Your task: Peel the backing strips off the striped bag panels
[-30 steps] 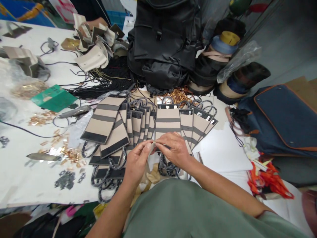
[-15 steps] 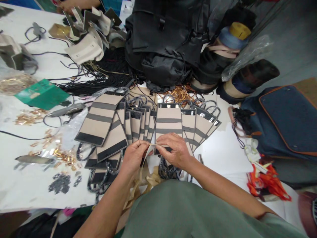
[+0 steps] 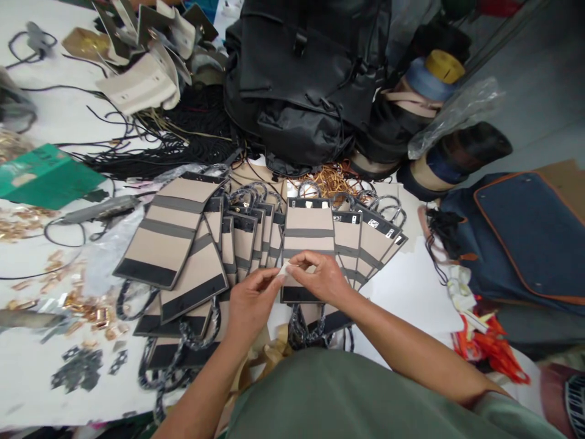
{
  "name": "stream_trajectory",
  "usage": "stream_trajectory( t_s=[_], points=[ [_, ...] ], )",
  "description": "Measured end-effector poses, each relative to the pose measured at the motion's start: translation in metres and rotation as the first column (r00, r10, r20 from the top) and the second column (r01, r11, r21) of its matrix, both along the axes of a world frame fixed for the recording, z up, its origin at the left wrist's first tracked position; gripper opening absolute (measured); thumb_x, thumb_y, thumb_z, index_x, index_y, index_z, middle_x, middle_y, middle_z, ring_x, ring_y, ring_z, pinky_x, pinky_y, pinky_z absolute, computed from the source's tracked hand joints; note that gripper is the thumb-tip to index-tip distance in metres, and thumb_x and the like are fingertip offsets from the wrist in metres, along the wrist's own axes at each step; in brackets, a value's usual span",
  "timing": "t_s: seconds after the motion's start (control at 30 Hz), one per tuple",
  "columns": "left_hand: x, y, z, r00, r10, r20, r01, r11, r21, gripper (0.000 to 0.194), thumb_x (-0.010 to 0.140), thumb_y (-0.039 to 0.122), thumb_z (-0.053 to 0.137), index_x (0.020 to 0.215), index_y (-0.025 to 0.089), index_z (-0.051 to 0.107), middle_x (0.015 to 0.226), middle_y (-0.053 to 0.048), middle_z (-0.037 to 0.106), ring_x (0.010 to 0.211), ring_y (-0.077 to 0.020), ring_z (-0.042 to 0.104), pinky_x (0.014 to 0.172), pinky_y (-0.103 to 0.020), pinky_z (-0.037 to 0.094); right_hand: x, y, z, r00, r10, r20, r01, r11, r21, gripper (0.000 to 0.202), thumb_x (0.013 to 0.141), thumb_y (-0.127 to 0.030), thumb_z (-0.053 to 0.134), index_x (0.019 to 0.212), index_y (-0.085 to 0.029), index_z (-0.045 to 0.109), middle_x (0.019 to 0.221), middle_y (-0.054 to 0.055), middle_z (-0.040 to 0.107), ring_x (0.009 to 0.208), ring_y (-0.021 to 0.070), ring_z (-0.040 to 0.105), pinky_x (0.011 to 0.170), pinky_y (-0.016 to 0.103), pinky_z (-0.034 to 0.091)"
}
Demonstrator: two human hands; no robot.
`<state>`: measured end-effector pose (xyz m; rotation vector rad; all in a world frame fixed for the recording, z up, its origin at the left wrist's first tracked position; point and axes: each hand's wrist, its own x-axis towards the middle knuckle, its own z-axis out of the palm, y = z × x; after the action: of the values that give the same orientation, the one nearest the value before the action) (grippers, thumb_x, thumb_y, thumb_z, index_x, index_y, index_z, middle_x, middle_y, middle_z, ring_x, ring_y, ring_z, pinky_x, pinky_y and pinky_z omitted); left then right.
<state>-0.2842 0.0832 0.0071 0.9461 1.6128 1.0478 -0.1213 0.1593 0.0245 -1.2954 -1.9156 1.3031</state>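
A small whitish piece (image 3: 284, 269) is pinched between the fingertips of my left hand (image 3: 252, 300) and my right hand (image 3: 322, 279). Both hands are over the lower part of a beige panel with dark bands (image 3: 309, 221), which lies flat on the table. Small light patches show on its dark top strip. To the left overlap several similar beige panels (image 3: 159, 228), some with plastic-wrapped loop handles. More panels (image 3: 375, 235) fan out to the right, with small white marks on their dark strips.
A black backpack (image 3: 311, 79) stands behind the panels, beside stacked rolls (image 3: 434, 164). Left are black cords (image 3: 183, 143), a green box (image 3: 50, 177) and scattered gold metal pieces (image 3: 94, 308). A blue bag (image 3: 530, 231) and red-orange plastic (image 3: 496, 347) lie right.
The long pale strip that hung below my left hand no longer shows; a small whitish piece is at my fingertips. The camera view has shifted, moving the left-hand items further left.
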Motion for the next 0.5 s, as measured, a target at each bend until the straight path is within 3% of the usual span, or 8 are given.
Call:
stream_trajectory(
  t_s=[0.1,0.2,0.3,0.4,0.5],
  points=[
    [0.001,0.009,-0.007,0.983,-0.061,-0.171,0.076,0.993,0.085,0.016,0.084,0.034,0.064,0.088,0.022,0.072,0.081,-0.002,0.071,0.072,-0.0165,0.062,0.070,-0.027,0.047,0.003,0.018,0.000,0.993,0.084,0.088,-0.097,0.983,0.156,0.029,0.081,-0.034,0.071,0.109,-0.024,0.068,0.093,0.003,0.072,0.085,0.0180,0.066,0.080,0.030,0.050],
    [0.002,0.019,-0.010,0.943,-0.104,-0.317,0.160,0.974,0.157,0.011,0.085,0.026,0.060,0.084,0.022,0.070,0.075,-0.001,0.066,0.070,-0.0157,0.059,0.068,-0.026,0.044,0.003,0.039,0.001,0.944,0.275,0.185,-0.318,0.907,0.276,0.017,0.087,-0.025,0.064,0.103,-0.027,0.070,0.096,0.003,0.071,0.090,0.0182,0.065,0.085,0.031,0.047],
    [0.001,0.027,-0.013,0.902,-0.119,-0.416,0.207,0.963,0.172,0.013,0.086,0.023,0.057,0.078,0.022,0.067,0.071,-0.001,0.062,0.069,-0.0157,0.057,0.068,-0.026,0.042,0.003,0.058,-0.001,0.861,0.442,0.250,-0.500,0.825,0.263,0.014,0.085,-0.022,0.065,0.096,-0.026,0.071,0.090,0.002,0.070,0.087,0.0172,0.064,0.083,0.030,0.045],
    [0.000,0.032,-0.019,0.863,-0.137,-0.486,0.239,0.959,0.155,0.016,0.088,0.022,0.053,0.077,0.021,0.065,0.071,-0.001,0.060,0.070,-0.0161,0.057,0.068,-0.027,0.041,0.002,0.071,-0.009,0.842,0.490,0.224,-0.532,0.823,0.198,0.030,0.084,-0.025,0.068,0.113,-0.025,0.066,0.089,0.001,0.068,0.082,0.0161,0.063,0.077,0.027,0.046],
    [-0.002,0.037,-0.025,0.830,-0.155,-0.536,0.265,0.955,0.135,0.017,0.089,0.021,0.051,0.077,0.021,0.064,0.072,-0.002,0.060,0.071,-0.0162,0.057,0.069,-0.027,0.041,-0.001,0.077,-0.017,0.816,0.527,0.238,-0.571,0.802,0.179,0.018,0.088,-0.023,0.063,0.104,-0.025,0.069,0.086,0.001,0.068,0.080,0.0151,0.063,0.076,0.026,0.044]
  ],
)
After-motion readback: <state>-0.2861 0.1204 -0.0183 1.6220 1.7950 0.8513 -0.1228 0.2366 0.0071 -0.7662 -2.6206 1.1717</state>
